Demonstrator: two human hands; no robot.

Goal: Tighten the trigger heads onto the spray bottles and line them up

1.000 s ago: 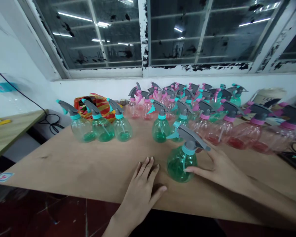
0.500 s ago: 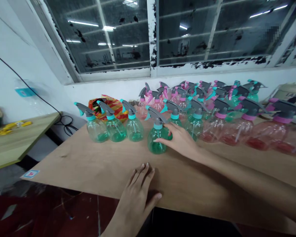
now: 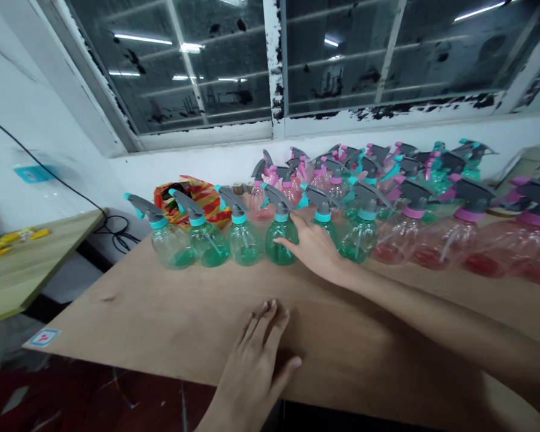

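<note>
My right hand (image 3: 312, 243) is closed round the right side of a green spray bottle (image 3: 277, 243), thumb across its front. The bottle stands upright in the front row, with its grey and turquoise trigger head pointing left. Just left of it is another green spray bottle (image 3: 246, 243), and further left stand two more. Right of my hand come a green spray bottle (image 3: 359, 237) and several pink ones, such as the pink spray bottle (image 3: 391, 243). My left hand (image 3: 258, 354) lies flat on the wooden table (image 3: 153, 318), fingers stretched out, holding nothing.
Behind the front row stand several more spray bottles (image 3: 317, 177) with pink or turquoise triggers. A red and yellow bag (image 3: 211, 201) sits at the back left. Beyond a gap is a side table (image 3: 40, 258) with yellow pieces (image 3: 9, 243) and a black cable (image 3: 117, 231).
My right hand has moved the green spray bottle back and slightly left, into line with the front row. My left hand stays on the table. The view has shifted a little.
</note>
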